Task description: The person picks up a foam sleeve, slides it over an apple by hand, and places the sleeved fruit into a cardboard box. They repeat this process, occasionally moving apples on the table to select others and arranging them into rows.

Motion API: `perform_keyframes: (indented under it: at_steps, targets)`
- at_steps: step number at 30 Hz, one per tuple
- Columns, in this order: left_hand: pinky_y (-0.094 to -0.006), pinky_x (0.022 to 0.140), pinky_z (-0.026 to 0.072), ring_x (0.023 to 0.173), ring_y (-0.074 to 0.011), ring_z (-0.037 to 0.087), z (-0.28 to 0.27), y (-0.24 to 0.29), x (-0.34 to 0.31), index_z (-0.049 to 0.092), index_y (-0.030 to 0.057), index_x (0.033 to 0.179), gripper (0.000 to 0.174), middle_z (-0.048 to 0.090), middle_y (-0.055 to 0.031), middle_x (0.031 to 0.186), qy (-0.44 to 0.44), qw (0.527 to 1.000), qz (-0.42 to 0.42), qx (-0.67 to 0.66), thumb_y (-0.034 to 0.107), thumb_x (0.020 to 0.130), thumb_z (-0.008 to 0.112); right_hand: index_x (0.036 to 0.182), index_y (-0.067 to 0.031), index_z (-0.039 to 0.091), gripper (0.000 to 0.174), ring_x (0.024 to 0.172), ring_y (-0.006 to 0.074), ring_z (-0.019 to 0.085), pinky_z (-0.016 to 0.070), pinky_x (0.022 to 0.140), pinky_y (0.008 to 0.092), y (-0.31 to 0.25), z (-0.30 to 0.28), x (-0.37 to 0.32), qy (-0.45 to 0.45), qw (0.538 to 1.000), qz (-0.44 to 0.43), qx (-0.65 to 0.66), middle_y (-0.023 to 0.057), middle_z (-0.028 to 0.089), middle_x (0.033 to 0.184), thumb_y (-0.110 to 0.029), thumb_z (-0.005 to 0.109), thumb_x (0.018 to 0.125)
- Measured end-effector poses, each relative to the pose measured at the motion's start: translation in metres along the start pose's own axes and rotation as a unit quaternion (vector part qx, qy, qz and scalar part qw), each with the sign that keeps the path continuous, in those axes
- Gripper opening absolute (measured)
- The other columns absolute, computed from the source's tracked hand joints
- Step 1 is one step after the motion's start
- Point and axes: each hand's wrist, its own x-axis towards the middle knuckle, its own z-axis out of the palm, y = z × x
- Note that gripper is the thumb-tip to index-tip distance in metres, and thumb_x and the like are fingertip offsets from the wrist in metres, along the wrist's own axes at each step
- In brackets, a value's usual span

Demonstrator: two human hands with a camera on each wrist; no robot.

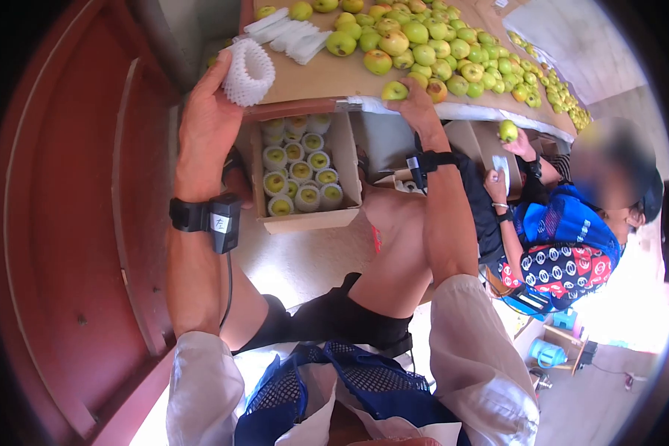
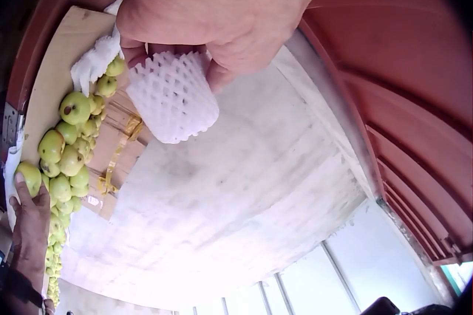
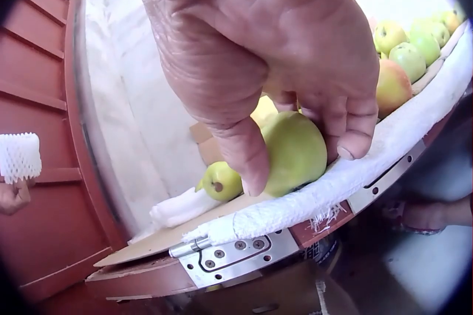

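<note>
My left hand (image 1: 214,119) holds a white foam net sleeve (image 1: 248,73) above the table's left front corner. In the left wrist view the sleeve (image 2: 174,98) is pinched at its rim and hangs open and empty. At the table's front edge my right hand (image 1: 418,110) grips a green apple (image 1: 395,91). The right wrist view shows the thumb and fingers of that hand (image 3: 273,71) around the apple (image 3: 295,154), just over the cloth-wrapped edge. Beside it lies the large pile of green and reddish apples (image 1: 438,52).
More foam sleeves (image 1: 297,41) lie flat on the table's cardboard. Below the edge stands a carton (image 1: 342,217) of sleeved apples. At the right another person (image 1: 572,223) holds an apple (image 1: 508,131). A red door (image 1: 74,223) is on the left.
</note>
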Motion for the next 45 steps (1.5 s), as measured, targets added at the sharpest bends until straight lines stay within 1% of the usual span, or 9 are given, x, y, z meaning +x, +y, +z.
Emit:
perform_keyframes:
  at_steps: [2, 9, 10, 14, 19, 22, 31, 40, 45]
  targets:
    - [-0.0350, 0.095, 0.0516, 0.102, -0.0185, 0.062, 0.003, -0.004, 0.003, 0.059, -0.0025, 0.124, 0.030, 0.065, -0.0083, 0.110, -0.013, 1.000, -0.003, -0.013, 0.017, 0.101, 0.060, 0.124, -0.0015, 0.059, 0.069, 0.112, 0.0345, 0.063, 0.0485, 0.098, 0.0388, 0.002, -0.001, -0.001, 0.016, 1.000, -0.002, -0.016, 0.0191, 0.066, 0.118, -0.023, 0.088, 0.066]
    - [-0.0366, 0.097, 0.0516, 0.103, -0.0177, 0.062, -0.001, -0.006, -0.005, 0.058, -0.0013, 0.126, 0.031, 0.064, -0.0087, 0.113, -0.013, 1.000, -0.010, -0.008, 0.017, 0.101, 0.059, 0.127, -0.0018, 0.058, 0.070, 0.111, 0.0364, 0.064, 0.0493, 0.097, 0.0399, -0.025, -0.007, -0.012, 0.048, 0.997, 0.010, -0.063, 0.0209, 0.068, 0.115, -0.025, 0.087, 0.068]
    - [-0.0364, 0.098, 0.0515, 0.103, -0.0174, 0.062, -0.002, -0.007, -0.005, 0.058, -0.0011, 0.126, 0.031, 0.064, -0.0085, 0.113, -0.016, 1.000, -0.010, -0.015, 0.017, 0.101, 0.060, 0.127, -0.0004, 0.058, 0.069, 0.111, 0.0361, 0.064, 0.0493, 0.097, 0.0399, -0.027, -0.003, -0.012, 0.060, 0.997, -0.024, -0.041, 0.0215, 0.068, 0.116, -0.026, 0.086, 0.070]
    - [-0.0370, 0.101, 0.0494, 0.107, -0.0179, 0.061, -0.001, -0.008, -0.011, 0.058, -0.0013, 0.125, 0.032, 0.064, -0.0078, 0.116, 0.006, 1.000, 0.004, -0.005, 0.017, 0.100, 0.062, 0.129, 0.0004, 0.056, 0.070, 0.116, 0.0352, 0.061, 0.0477, 0.100, 0.0399, -0.050, 0.022, -0.005, 0.018, 0.999, -0.030, -0.042, 0.0224, 0.063, 0.124, -0.029, 0.084, 0.072]
    - [-0.0429, 0.112, 0.0402, 0.131, -0.0253, 0.050, 0.004, -0.005, -0.015, 0.052, -0.0033, 0.134, 0.039, 0.056, -0.0126, 0.136, -0.002, 1.000, -0.019, 0.010, 0.014, 0.099, 0.058, 0.132, 0.0003, 0.055, 0.070, 0.115, 0.0332, 0.062, 0.0472, 0.099, 0.0387, -0.089, 0.055, 0.001, 0.006, 0.995, -0.087, -0.051, 0.0208, 0.065, 0.123, -0.031, 0.082, 0.075]
    - [-0.0431, 0.112, 0.0408, 0.130, -0.0252, 0.051, 0.003, -0.005, -0.011, 0.052, -0.0032, 0.133, 0.039, 0.056, -0.0124, 0.135, -0.010, 0.999, -0.035, 0.010, 0.014, 0.099, 0.058, 0.133, -0.0009, 0.055, 0.070, 0.115, 0.0338, 0.062, 0.0474, 0.099, 0.0391, -0.101, 0.071, 0.009, 0.029, 0.994, -0.097, -0.051, 0.0205, 0.065, 0.123, -0.032, 0.082, 0.076]
    - [-0.0448, 0.108, 0.0424, 0.129, -0.0262, 0.051, -0.010, -0.005, -0.010, 0.052, -0.0025, 0.134, 0.038, 0.055, -0.0123, 0.136, -0.040, 0.998, -0.041, 0.019, 0.016, 0.100, 0.055, 0.134, -0.0052, 0.052, 0.073, 0.116, 0.0365, 0.060, 0.0469, 0.099, 0.0418, -0.110, 0.090, 0.007, -0.018, 0.989, -0.120, -0.087, 0.0212, 0.062, 0.126, -0.040, 0.081, 0.076]
    - [-0.0437, 0.110, 0.0416, 0.129, -0.0256, 0.051, -0.005, -0.005, -0.018, 0.052, -0.0022, 0.134, 0.038, 0.055, -0.0119, 0.137, -0.021, 0.998, -0.041, 0.033, 0.016, 0.101, 0.055, 0.137, -0.0075, 0.049, 0.074, 0.129, 0.0343, 0.050, 0.0431, 0.105, 0.0399, -0.119, 0.088, -0.005, -0.015, 0.988, -0.112, -0.102, 0.0178, 0.056, 0.136, -0.034, 0.082, 0.077]
    - [-0.0436, 0.110, 0.0414, 0.130, -0.0259, 0.050, 0.001, -0.002, -0.026, 0.051, -0.0025, 0.136, 0.040, 0.054, -0.0123, 0.139, -0.024, 0.998, -0.040, 0.038, 0.015, 0.100, 0.055, 0.138, -0.0076, 0.048, 0.076, 0.129, 0.0349, 0.050, 0.0437, 0.105, 0.0406, -0.121, 0.089, -0.012, -0.001, 0.989, -0.115, -0.095, 0.0176, 0.056, 0.136, -0.031, 0.083, 0.075]
